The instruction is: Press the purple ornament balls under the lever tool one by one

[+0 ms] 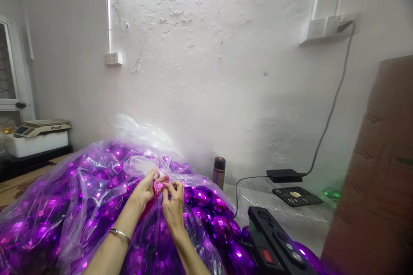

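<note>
A big clear plastic bag (82, 197) full of shiny purple faceted balls fills the front and left. Over its upper middle, where the film is bunched together, both hands meet. My left hand (146, 190), a metal bangle (120, 235) on its wrist, is closed on a bright pink strip (159, 186). The fingertips of my right hand (174, 205) pinch that same strip from the right side. A darker pink-red piece hangs below the left fingers, partly hidden. Whether the strip goes round the bunched film cannot be made out.
Loose purple balls (222, 227) lie right of the bag, beside a black device with a red switch (267, 255). Behind stand a dark bottle (219, 171) and a black adapter (284, 175) with its cable. A cardboard box (371, 172) rises right; a scale (45, 128) sits left.
</note>
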`<action>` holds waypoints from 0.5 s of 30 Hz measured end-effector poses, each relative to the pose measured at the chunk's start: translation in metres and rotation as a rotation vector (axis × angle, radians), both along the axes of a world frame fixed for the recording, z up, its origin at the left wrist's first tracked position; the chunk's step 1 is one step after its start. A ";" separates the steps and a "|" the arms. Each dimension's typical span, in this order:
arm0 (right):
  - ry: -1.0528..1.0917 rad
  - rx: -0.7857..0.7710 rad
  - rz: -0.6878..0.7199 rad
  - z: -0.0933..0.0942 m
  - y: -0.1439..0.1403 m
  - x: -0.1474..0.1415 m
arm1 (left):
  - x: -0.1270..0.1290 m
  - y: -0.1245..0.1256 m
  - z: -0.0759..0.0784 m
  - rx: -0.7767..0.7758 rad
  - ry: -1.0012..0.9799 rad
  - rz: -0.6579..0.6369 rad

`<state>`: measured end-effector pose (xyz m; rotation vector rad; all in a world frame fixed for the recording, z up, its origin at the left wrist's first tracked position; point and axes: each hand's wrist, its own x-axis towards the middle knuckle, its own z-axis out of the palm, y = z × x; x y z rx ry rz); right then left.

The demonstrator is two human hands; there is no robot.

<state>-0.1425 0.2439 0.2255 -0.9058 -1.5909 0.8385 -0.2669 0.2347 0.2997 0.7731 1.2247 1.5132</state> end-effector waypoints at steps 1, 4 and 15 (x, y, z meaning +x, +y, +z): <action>-0.037 -0.015 0.017 0.000 -0.002 -0.002 | 0.002 -0.002 0.002 -0.031 -0.028 -0.003; -0.116 -0.070 0.053 0.003 -0.006 -0.014 | 0.007 -0.006 0.006 -0.085 -0.081 -0.008; -0.153 -0.111 0.044 -0.002 -0.021 -0.024 | 0.010 -0.018 -0.001 -0.079 -0.055 -0.015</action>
